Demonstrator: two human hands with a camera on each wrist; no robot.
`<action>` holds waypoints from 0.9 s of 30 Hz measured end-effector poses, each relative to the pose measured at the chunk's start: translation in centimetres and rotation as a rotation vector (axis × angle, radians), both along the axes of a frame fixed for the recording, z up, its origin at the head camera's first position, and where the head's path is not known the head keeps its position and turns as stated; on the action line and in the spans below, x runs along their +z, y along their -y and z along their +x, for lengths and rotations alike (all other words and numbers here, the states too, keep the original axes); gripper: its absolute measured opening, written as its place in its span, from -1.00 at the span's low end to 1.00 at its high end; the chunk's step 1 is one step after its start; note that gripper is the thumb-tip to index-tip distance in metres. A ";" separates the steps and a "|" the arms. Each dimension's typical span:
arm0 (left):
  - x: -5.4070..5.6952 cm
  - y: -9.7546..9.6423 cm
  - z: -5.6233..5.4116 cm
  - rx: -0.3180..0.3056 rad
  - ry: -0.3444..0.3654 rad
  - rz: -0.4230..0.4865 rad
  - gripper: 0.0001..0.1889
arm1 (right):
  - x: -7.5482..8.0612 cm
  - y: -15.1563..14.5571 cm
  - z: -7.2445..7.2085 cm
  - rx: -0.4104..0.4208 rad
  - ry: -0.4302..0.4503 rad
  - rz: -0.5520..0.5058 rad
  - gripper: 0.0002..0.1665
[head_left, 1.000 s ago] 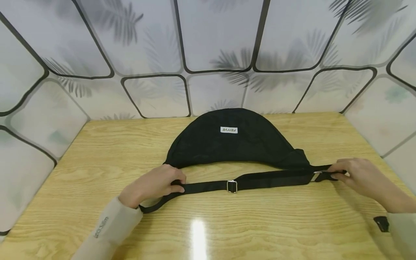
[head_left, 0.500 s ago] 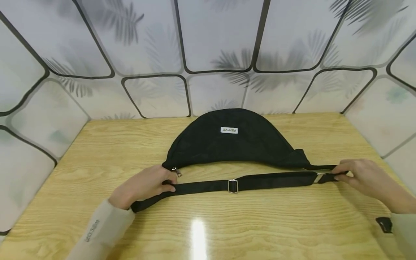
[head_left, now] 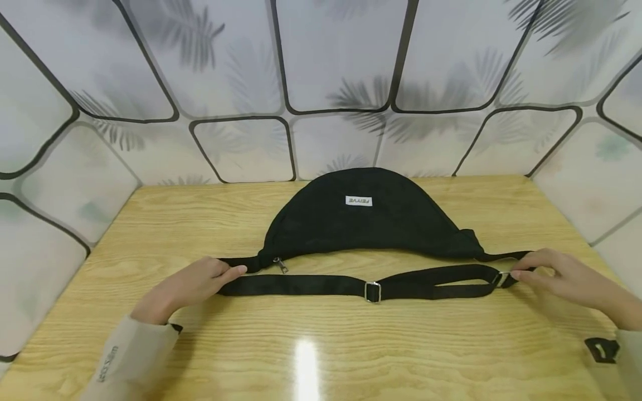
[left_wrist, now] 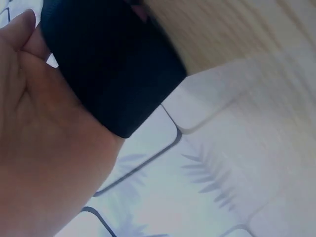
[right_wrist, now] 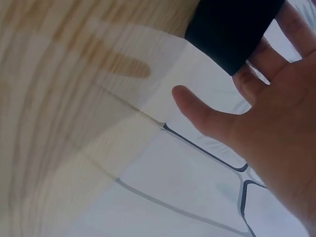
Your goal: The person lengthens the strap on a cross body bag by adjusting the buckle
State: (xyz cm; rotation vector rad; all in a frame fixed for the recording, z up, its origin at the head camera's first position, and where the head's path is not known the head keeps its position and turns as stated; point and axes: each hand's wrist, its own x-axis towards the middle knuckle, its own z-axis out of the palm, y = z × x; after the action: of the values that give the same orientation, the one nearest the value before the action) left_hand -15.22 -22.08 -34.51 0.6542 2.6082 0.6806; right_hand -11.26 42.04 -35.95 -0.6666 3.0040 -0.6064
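Note:
A black waist bag [head_left: 361, 223] lies on the table, curved side away, with a white label printed upside down in the head view. Its strap [head_left: 311, 284] runs along the near side in a long loop, with a metal slider [head_left: 373, 292] in the middle. My left hand [head_left: 193, 284] holds the left bend of the loop; the black webbing [left_wrist: 113, 69] crosses its fingers in the left wrist view. At the right end my right hand [head_left: 569, 278] pinches the strap beside a metal ring [head_left: 501, 279]. Black webbing [right_wrist: 234, 29] covers part of its fingers in the right wrist view.
The wooden table [head_left: 411, 356] ends at a patterned cloth backdrop [head_left: 336, 72], which also rises on both sides. A zip pull [head_left: 283, 266] hangs at the bag's left corner. A small black piece [head_left: 602, 350] shows by the right sleeve.
My left hand has slid left along the strap to its left bend. The bag and slider have shifted slightly right, and the right hand a little right. Near the ring the strap's layers now spread apart.

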 end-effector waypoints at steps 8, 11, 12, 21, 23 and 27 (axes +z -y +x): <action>-0.4 1.0 -0.5 -0.008 -0.078 -0.009 -0.46 | 0.5 0.2 -0.1 -0.098 0.070 -0.029 -0.84; -0.5 1.0 -0.7 -0.043 -0.085 0.027 -0.49 | 0.3 0.3 0.1 -0.080 0.095 -0.042 -0.87; -0.5 1.1 -0.6 -0.060 -0.092 0.037 -0.52 | 0.3 0.3 0.3 -0.069 0.117 -0.052 -0.88; -0.4 1.5 -0.4 -0.150 -0.170 0.109 -0.83 | -0.3 0.4 1.1 0.123 0.215 -0.210 -0.67; -0.4 1.7 -0.5 -0.194 -0.172 0.124 -0.85 | -0.4 0.4 1.1 0.131 0.175 -0.213 -0.67; -0.1 2.0 -0.6 -0.293 -0.090 0.177 -0.86 | -0.4 0.5 0.7 0.190 0.168 -0.218 -0.63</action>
State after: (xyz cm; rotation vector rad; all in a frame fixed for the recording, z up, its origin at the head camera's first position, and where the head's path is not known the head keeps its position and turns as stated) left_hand -15.86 -24.12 -34.60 1.1183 2.4756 0.8074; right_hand -10.52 41.59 -36.32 -0.8510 2.7044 -0.9345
